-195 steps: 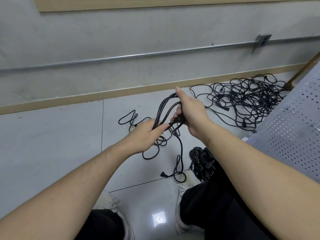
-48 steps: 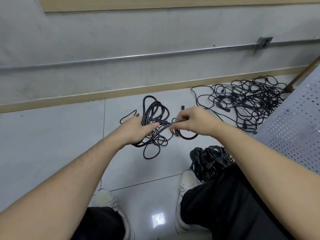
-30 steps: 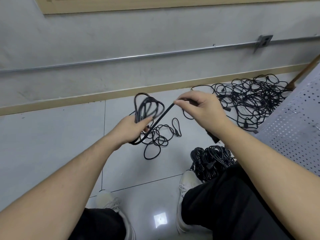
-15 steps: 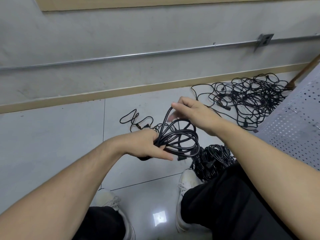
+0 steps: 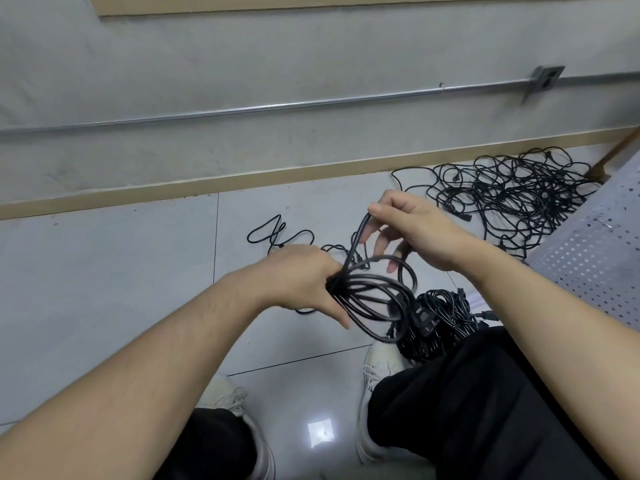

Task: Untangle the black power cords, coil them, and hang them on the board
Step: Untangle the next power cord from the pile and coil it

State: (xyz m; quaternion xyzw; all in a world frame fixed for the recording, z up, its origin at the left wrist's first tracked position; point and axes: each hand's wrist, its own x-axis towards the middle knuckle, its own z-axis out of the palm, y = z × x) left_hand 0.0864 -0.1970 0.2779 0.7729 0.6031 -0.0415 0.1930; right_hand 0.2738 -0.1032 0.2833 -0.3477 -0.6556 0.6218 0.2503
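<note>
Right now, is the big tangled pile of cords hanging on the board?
No, the tangled pile lies spread on the floor by the wall, beside the perforated board.

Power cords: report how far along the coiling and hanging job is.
Looks done: a bundle of coiled cords lies by the right shoe. In hand: the left hand grips a half-made coil while the right hand pinches its free strand. Left: a big tangled pile by the wall, a loose cord on the floor, and hanging on the perforated board, which shows no cords.
</note>
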